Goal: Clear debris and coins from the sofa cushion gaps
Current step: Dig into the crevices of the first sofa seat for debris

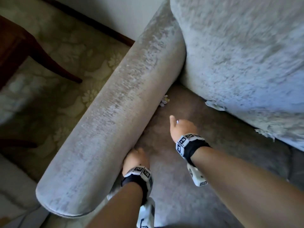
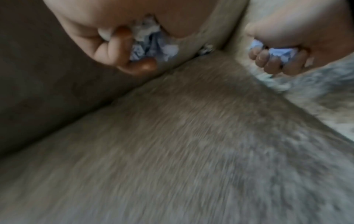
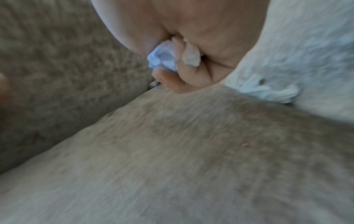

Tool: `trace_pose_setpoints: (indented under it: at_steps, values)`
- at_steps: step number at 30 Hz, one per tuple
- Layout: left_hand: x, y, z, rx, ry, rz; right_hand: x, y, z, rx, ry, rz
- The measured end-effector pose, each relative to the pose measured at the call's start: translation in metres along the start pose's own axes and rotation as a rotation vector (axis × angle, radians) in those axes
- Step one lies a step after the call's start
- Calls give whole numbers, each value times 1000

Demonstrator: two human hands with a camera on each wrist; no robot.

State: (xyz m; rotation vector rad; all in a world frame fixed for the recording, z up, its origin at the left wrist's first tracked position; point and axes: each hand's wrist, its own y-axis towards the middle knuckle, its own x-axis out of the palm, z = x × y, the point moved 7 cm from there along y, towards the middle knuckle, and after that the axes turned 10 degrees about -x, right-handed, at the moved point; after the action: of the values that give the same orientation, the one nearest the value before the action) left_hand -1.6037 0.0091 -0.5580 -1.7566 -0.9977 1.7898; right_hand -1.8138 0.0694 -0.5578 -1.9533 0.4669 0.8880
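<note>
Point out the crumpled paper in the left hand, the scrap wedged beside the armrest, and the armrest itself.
crumpled paper (image 2: 151, 44), left wrist view, its exposed middle.
scrap (image 1: 165, 100), head view, its visible top.
armrest (image 1: 115, 112), head view, its upper surface.

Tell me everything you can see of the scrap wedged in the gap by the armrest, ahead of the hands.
The scrap is a small crumpled wad, whitish with a touch of yellow; it looks like paper, though blur hides detail. It sits wedged in the gap where the armrest meets the seat cushion, near the back corner, touching both. Neither hand touches it; the right hand is nearer.
</note>
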Motion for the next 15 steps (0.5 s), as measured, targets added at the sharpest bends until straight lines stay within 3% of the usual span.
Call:
trace_pose_setpoints:
  at_steps: [2, 5, 9, 15]
  values:
    - [-13, -15, 21, -29, -118, -26, -23, -5, 20, 51, 1, -27]
    - [-29, -34, 53, -13, -103, -31, -54, -15, 48, 77, 1, -84]
    - [-28, -49, 99, 153, 79, -45, -86, -16, 75, 53, -2, -114]
    - [-27, -35, 159, 191, 146, 7, -99, 10, 128, 173, 73, -5]
